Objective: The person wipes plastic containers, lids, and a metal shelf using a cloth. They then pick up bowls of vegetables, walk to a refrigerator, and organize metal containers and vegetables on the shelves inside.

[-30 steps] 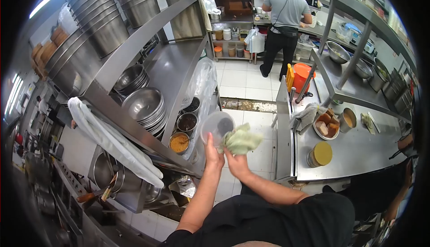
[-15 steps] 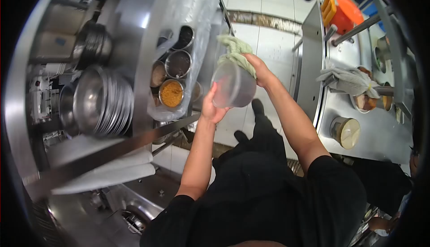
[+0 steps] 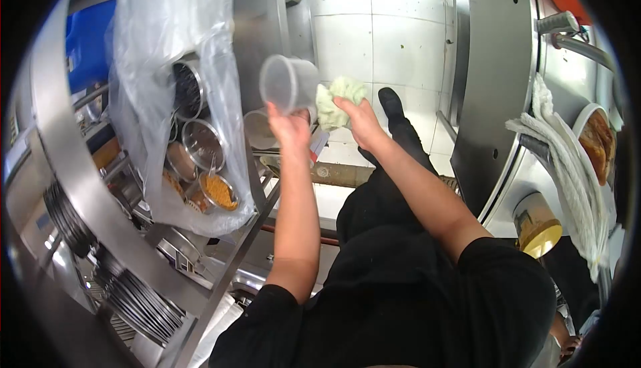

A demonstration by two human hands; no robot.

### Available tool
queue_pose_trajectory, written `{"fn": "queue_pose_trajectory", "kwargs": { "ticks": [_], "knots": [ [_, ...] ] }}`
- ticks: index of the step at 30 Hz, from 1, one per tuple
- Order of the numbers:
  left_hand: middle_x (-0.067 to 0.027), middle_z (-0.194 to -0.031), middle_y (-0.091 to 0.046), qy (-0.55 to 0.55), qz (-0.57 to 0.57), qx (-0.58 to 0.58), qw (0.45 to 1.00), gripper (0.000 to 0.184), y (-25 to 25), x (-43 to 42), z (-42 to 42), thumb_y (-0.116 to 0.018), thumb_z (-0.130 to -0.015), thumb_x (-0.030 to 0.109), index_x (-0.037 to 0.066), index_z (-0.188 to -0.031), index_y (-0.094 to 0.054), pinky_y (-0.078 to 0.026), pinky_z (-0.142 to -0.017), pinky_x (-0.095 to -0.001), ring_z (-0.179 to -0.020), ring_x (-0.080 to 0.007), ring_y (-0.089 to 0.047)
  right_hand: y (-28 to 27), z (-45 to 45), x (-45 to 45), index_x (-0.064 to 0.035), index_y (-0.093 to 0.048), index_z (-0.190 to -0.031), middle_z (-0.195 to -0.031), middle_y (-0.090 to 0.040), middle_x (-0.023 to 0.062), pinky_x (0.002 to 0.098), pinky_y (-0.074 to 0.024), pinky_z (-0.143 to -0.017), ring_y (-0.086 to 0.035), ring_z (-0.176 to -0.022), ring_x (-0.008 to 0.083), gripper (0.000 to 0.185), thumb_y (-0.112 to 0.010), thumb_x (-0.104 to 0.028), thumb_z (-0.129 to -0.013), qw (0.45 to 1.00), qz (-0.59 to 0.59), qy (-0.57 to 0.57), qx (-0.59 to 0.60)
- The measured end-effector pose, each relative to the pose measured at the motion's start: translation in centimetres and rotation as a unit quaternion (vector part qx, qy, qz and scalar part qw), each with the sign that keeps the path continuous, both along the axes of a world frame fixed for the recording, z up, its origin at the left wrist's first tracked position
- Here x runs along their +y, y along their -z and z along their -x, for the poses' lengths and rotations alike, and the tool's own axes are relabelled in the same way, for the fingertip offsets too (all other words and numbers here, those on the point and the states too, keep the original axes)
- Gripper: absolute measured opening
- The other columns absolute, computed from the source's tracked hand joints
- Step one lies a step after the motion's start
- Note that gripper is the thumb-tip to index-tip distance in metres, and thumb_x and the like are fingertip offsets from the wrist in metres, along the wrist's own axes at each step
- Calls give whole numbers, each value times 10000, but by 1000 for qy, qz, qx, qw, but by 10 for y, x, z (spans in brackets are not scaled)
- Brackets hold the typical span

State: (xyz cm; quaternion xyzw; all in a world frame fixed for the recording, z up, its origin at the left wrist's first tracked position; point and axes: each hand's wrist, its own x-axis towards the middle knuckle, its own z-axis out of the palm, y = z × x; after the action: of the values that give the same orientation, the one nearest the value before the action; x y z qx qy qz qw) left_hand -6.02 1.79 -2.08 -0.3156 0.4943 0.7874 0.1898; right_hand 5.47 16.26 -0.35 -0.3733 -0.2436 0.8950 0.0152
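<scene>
My left hand point(image 3: 291, 129) is closed around the lower side of a clear plastic tub point(image 3: 294, 82), which is tilted with its round mouth facing left. Bunched in my right hand point(image 3: 364, 125) is a pale green cloth point(image 3: 339, 98), its fingers wrapped into the folds. The cloth is right beside the tub's base end; whether the two touch I cannot tell. Behind my left wrist, a second clear tub point(image 3: 259, 129) is by the steel shelving, partly hidden.
On the left rack, plastic sheeting point(image 3: 167, 7) drapes around metal pots, one with orange crumbly food point(image 3: 218, 191). Stacked metal plates point(image 3: 137, 294) lie below. At right, a steel counter holds a white towel point(image 3: 567, 167), a lidded tub point(image 3: 536, 224) and a dish of food point(image 3: 596, 142).
The view has swung left and closer to the rack. The tub has moved left in my left hand, and the cloth, earlier against its far side, is now bunched at its right.
</scene>
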Motion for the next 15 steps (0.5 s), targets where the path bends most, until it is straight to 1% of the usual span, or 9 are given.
{"fn": "queue_pose_trajectory", "kwargs": {
  "ticks": [1, 3, 4, 5, 6, 8, 11, 14, 15],
  "knots": [
    [-141, -1548, -457, 13, 16, 37, 999, 587, 0, 7, 25, -375, -1090, 497, 114, -1533, -423, -420, -1135, -576, -1407, -363, -443, 6, 11, 6, 22, -656, -1246, -1178, -706, 84, 323, -506, -930, -650, -1072, 157, 336, -655, -190, -985, 1000, -2, -8, 3],
    [-128, -1643, -322, -28, 6, 51, 998, 611, 22, 1, 79, -342, -1092, 492, 119, -1576, -365, -293, -1222, -593, -1502, -371, -326, 26, 27, 18, 30, -632, -1271, -1190, -701, 95, 332, -513, -933, -653, -1077, 165, 369, -654, -202, -985, 998, -25, -52, -3],
    [-113, -1665, -286, -33, 26, 74, 996, 640, 46, -8, 108, -361, -1082, 511, 118, -1588, -343, -264, -1232, -595, -1511, -379, -312, 34, 34, 23, 29, -620, -1286, -1199, -698, 100, 335, -513, -939, -653, -1081, 170, 382, -653, -205, -986, 998, -30, -57, 1],
    [-108, -1660, -295, -54, 83, 75, 992, 676, 46, 6, 128, -364, -1073, 541, 106, -1590, -337, -246, -1244, -577, -1510, -392, -310, 41, 42, 29, 28, -609, -1301, -1208, -695, 105, 338, -513, -946, -653, -1086, 174, 395, -652, -208, -987, 997, -37, -64, 5],
    [-121, -1657, -301, -52, 71, 71, 994, 684, 58, 11, 146, -381, -1074, 538, 103, -1597, -319, -237, -1253, -556, -1519, -378, -301, 48, 48, 35, 26, -598, -1316, -1217, -691, 110, 341, -512, -952, -653, -1091, 179, 409, -651, -211, -987, 996, -45, -72, 10],
    [-147, -1652, -311, -54, 50, 61, 995, 704, 84, 11, 175, -414, -1075, 532, 97, -1612, -283, -218, -1273, -514, -1537, -350, -283, 58, 54, 49, 30, -563, -1354, -1253, -679, 131, 348, -505, -985, -649, -1124, 200, 470, -627, -292, -1017, 988, -87, -126, -8],
    [-167, -1614, -354, -67, 149, -85, 983, 693, 97, 18, 184, -578, -1034, 432, 58, -1572, -353, -264, -1257, -464, -1511, -329, -332, 59, 56, 71, 34, -554, -1371, -1278, -673, 145, 349, -500, -1005, -643, -1153, 211, 526, -597, -379, -1046, 972, -123, -193, -59],
    [-170, -1548, -430, -6, 191, 33, 981, 629, 88, -30, 149, -671, -991, 299, 23, -1508, -445, -319, -1216, -413, -1453, -306, -407, 76, 55, 82, 38, -571, -1356, -1254, -689, 144, 344, -511, -982, -658, -1125, 206, 504, -619, -349, -1037, 954, -153, -236, -108],
    [-149, -1445, -530, -37, 262, 52, 963, 542, 70, -44, 130, -677, -979, 222, 8, -1450, -515, -348, -1181, -390, -1378, -274, -482, 65, 60, 83, 30, -609, -1318, -1201, -715, 133, 338, -528, -944, -681, -1069, 201, 457, -648, -309, -1015, 963, -133, -214, -97]
  ]
}}
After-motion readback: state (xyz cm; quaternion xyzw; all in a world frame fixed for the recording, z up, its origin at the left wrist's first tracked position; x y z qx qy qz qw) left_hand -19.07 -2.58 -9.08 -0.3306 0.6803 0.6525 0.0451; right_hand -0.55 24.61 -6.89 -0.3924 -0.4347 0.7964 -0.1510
